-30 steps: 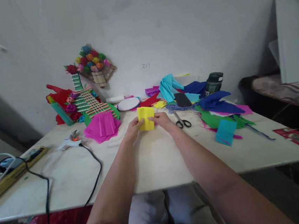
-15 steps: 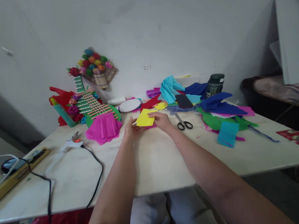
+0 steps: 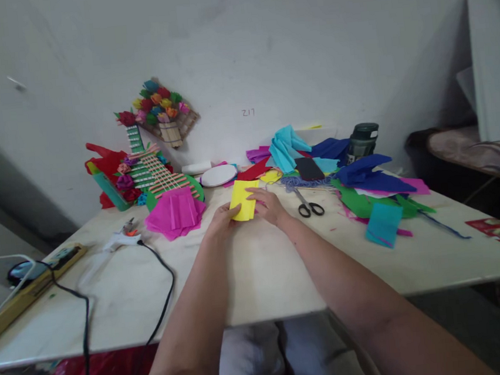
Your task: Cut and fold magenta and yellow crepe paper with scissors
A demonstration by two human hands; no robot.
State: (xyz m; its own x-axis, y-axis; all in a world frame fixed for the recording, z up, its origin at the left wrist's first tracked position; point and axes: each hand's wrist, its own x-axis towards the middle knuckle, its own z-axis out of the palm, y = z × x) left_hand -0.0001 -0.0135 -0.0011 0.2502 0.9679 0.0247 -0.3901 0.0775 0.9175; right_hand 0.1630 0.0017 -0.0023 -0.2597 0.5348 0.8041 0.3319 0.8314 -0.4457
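Observation:
A small folded piece of yellow paper (image 3: 242, 199) is held between both my hands above the middle of the white table (image 3: 258, 269). My left hand (image 3: 221, 221) pinches its lower left edge. My right hand (image 3: 269, 204) has its fingers closed on the right edge. A pleated pink paper piece (image 3: 175, 212) lies just to the left of my left hand. Black-handled scissors (image 3: 308, 205) lie right of my right hand.
Loose coloured paper scraps (image 3: 364, 182) cover the table's back right, with a dark green jar (image 3: 361, 140). A stick craft with paper flowers (image 3: 151, 173) leans on the wall at back left. A glue gun (image 3: 118, 240) and black cable (image 3: 159, 302) lie on the left.
The yellow paper went from upright to flat and low, and is now tilted up again between my hands. Both hands stayed in about the same place.

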